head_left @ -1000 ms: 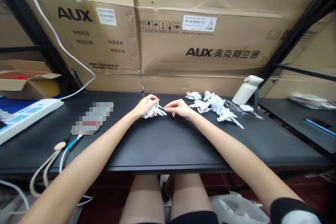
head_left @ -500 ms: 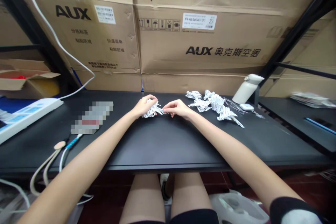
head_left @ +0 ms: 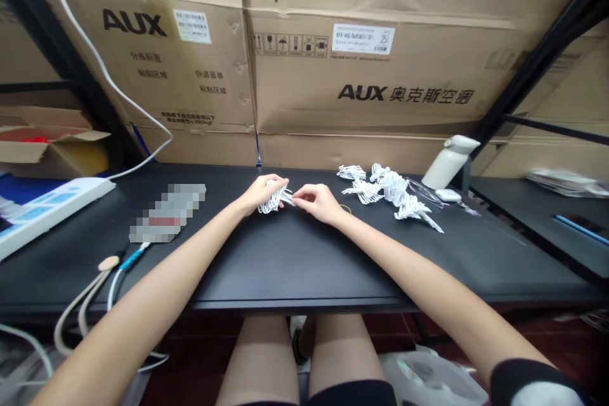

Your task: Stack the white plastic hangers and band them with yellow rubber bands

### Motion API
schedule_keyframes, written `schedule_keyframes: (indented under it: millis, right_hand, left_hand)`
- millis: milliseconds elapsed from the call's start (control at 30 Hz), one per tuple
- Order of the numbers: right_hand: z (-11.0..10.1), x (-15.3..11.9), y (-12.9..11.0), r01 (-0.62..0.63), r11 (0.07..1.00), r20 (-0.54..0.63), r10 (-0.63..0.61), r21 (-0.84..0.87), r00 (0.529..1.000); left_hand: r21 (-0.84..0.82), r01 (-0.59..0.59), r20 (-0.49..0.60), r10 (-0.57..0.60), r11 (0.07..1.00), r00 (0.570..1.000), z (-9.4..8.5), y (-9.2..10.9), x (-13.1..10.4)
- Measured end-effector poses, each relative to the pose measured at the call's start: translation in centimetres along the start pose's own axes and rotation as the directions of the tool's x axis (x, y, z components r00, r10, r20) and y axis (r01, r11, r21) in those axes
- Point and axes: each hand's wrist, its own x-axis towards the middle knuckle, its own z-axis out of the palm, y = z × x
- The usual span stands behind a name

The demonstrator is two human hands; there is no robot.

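My left hand is wrapped round a bundle of thin white cords, folded in loops, just above the black table. Thumb and fingers press on it from either side. My right hand is closed in a pinch at the bundle's right end, where loose cord ends stick out. Its fingertips touch those ends; anything smaller between them is too small to make out. A thin yellow loop lies by the right wrist. More white cord bundles lie in a heap to the right of this hand.
Behind the black table stand large cardboard boxes. A white bottle and a small white case are at the back right. On the left are a power strip, a blurred phone-like slab and cables.
My right hand has shifted slightly left, closer to the bundle's end. The yellow loop now shows beside the right wrist. My left hand keeps its hold.
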Motion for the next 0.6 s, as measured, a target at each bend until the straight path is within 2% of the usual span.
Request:
schedule_keyframes:
  millis: [100,367,600]
  right_hand:
    - [0.03,-0.06,-0.43,0.054,0.995,-0.037,-0.057,-0.086,0.998]
    - [0.21,-0.06,-0.24,0.121,0.985,-0.050,-0.128,-0.124,0.991]
    - [0.22,-0.07,0.28,0.075,0.995,0.014,-0.074,-0.060,0.997]
  left_hand:
    - [0.009,0.014,0.007,-0.014,1.000,1.000,-0.24,0.00,0.02]
    - [0.012,0.021,0.084,-0.022,1.000,0.996,-0.70,0.48,-0.32]
    - [0.002,0.057,0.104,-0.057,0.998,0.993,-0.15,0.42,-0.40]
